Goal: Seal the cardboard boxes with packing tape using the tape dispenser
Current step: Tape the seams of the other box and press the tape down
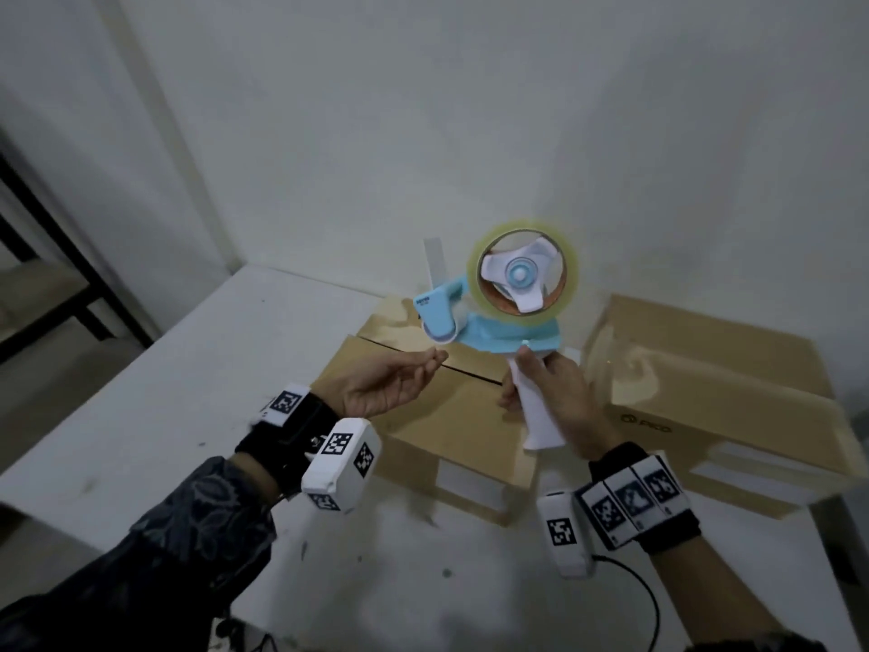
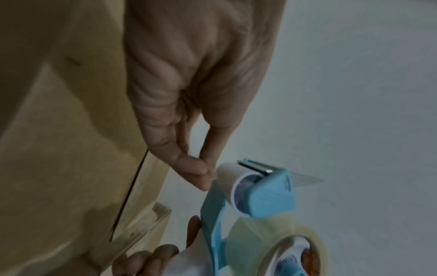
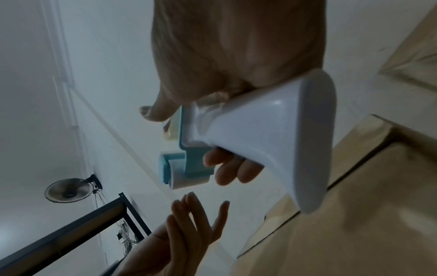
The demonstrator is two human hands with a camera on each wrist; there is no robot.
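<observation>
Gripping the tape dispenser (image 1: 498, 303) handle, right hand (image 1: 559, 392); left hand (image 1: 390, 383) fingers loose, empty.

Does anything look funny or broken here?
Nothing looks broken. The near box has an open slit along its top, not taped yet. The right hand holds the tape dispenser up, and the left hand reaches toward its roller.

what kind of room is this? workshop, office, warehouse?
Likely a small packing or storage room, not certain. Two cardboard boxes sit on a plain white table in a bare white-walled corner, with a black metal shelf rack and a wall-mounted fan.
</observation>
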